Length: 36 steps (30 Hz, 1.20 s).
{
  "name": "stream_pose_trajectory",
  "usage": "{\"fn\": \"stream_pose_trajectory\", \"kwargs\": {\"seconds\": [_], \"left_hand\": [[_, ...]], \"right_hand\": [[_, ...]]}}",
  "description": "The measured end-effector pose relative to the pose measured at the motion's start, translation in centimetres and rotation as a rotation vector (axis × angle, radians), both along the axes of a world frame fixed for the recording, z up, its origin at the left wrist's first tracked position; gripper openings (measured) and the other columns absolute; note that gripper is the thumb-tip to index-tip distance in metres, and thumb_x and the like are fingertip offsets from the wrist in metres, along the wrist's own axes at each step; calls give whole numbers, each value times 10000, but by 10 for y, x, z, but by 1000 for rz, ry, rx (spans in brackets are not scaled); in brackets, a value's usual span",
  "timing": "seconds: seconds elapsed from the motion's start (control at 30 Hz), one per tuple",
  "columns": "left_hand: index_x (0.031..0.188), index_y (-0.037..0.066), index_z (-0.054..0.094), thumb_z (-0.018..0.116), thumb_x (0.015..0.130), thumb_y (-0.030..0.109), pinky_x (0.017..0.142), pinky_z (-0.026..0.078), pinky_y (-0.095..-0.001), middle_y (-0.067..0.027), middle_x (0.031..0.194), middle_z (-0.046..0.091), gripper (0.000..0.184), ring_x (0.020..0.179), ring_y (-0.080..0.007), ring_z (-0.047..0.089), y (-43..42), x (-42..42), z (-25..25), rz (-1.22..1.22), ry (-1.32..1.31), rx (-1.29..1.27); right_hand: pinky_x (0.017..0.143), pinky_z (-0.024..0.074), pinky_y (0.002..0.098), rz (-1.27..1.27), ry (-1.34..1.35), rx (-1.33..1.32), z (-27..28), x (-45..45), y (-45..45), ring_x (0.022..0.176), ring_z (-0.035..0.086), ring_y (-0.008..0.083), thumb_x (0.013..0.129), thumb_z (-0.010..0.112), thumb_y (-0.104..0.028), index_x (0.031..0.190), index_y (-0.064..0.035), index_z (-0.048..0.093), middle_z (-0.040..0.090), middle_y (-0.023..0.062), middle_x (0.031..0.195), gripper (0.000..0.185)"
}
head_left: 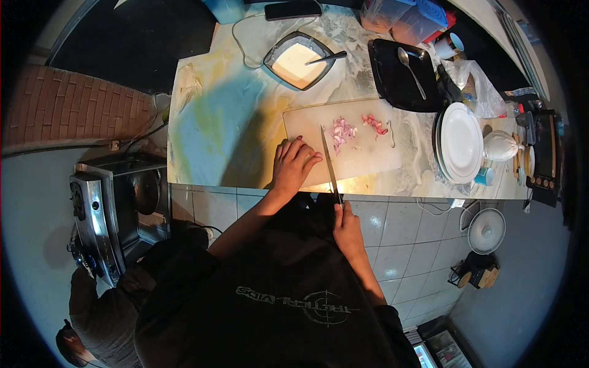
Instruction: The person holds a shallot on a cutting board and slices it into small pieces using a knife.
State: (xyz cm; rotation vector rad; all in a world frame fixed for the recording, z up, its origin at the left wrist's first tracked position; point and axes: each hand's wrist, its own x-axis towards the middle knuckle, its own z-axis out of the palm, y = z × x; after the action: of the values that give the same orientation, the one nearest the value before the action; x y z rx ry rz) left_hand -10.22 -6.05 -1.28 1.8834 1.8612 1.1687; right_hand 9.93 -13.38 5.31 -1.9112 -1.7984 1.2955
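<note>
My right hand grips the handle of a kitchen knife at the counter's front edge. Its long blade points away from me across the white cutting board. Left of the blade, my left hand presses on the board with its fingers bent; whatever is under them is hidden. A reddish spot shows at its fingertips, too small to name. To the right of the knife lies a heap of chopped purple shallot. Beside that is a smaller heap of chopped red pieces, perhaps chili.
Behind the board stands a square bowl of pale batter with a spoon. A black tray holds another spoon. Stacked plates stand at right. On the left, a person is near a stove.
</note>
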Motion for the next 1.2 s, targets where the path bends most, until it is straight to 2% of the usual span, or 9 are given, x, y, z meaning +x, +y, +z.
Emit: {"fn": "stream_pose_trajectory", "kwargs": {"seconds": [0.07,0.17,0.23,0.37,0.47,0.77,1.2], "left_hand": [[906,83,685,787,831,218,897,431,-418,-67,982,624,185,995,-295,588,-1,-1,3,-34,99,-23],[945,75,696,761,853,184,890,424,-422,-71,1005,640,157,972,-305,587,-3,1,9,-28,47,-25],[964,72,703,744,862,147,885,432,-420,-70,1010,651,133,972,-310,589,-4,1,16,-27,16,-12],[1022,81,726,690,889,70,865,462,-406,-67,1015,653,138,978,-290,601,-5,-2,11,-91,-64,24],[992,47,711,707,860,18,832,494,-413,-85,1025,666,135,953,-311,606,-5,-1,7,-134,-122,30],[976,66,711,764,825,52,832,501,-409,-88,994,636,162,950,-310,609,-4,6,0,-47,-157,47],[991,73,710,784,810,63,885,489,-414,-94,985,582,196,1019,-317,593,-5,7,4,-21,-130,48]], "right_hand": [[560,420,604,-2,0,-5,0,0,-1,717,598,550,1075,464,-283,995,-2,489,612,326,705,293],[566,419,604,-21,23,-12,1,0,-2,724,598,549,1076,464,-284,990,0,489,613,325,709,298],[558,418,541,-15,25,39,3,0,-4,691,605,518,1085,455,-290,984,27,524,603,293,688,340],[564,418,544,-27,48,9,3,-1,-2,693,605,520,1085,453,-301,1008,28,533,601,295,686,347],[595,445,597,8,25,-16,5,-7,5,727,608,532,1073,464,-267,981,14,495,624,310,715,298],[565,445,590,12,60,45,0,-5,6,683,607,533,1070,474,-258,997,19,497,612,309,674,288],[564,472,608,76,-86,90,-1,-4,-3,669,613,530,1066,478,-261,1008,6,477,624,304,682,274]]}}
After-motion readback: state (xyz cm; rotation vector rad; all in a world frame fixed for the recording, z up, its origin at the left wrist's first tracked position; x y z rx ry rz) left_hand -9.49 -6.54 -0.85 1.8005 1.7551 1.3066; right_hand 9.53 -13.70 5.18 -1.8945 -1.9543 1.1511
